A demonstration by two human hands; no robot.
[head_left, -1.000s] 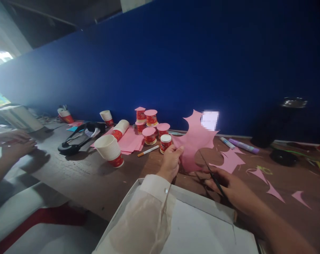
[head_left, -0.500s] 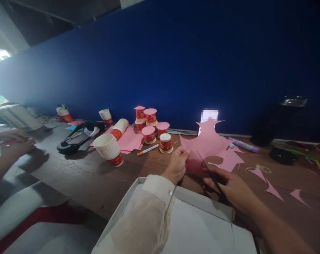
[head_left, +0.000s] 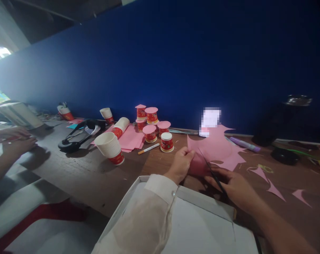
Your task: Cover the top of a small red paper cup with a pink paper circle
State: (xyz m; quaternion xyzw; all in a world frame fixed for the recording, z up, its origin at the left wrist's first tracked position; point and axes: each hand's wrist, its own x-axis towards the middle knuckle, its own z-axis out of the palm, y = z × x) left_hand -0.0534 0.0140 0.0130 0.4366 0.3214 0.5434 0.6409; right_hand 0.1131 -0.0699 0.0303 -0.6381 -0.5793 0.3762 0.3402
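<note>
My left hand point(head_left: 181, 163) pinches the left edge of a pink paper sheet point(head_left: 215, 143), which has curved cut-outs along its border. In my right hand point(head_left: 226, 183) is a pair of dark scissors point(head_left: 216, 179), fingers wrapped round the handles. The blades lie at the sheet's lower left part, close to my left fingers. Just left of my hands, a small red paper cup point(head_left: 166, 144) stands upside down with a white top. Behind it are several red cups point(head_left: 149, 135) with pink paper discs on top, some stacked.
A white box point(head_left: 202, 222) lies under my forearms. Pink scraps point(head_left: 276, 190) and a purple tube point(head_left: 244, 144) are on the right. To the left are nested paper cups point(head_left: 108, 146), a marker point(head_left: 148, 148), pink sheets point(head_left: 132, 139) and a black headset point(head_left: 70, 143). Another person's hands point(head_left: 15, 139) are at far left.
The pink sheet has turned and tilted lower, uncovering more of the bright screen behind it. Both my hands have shifted slightly right, with the scissors still at the paper.
</note>
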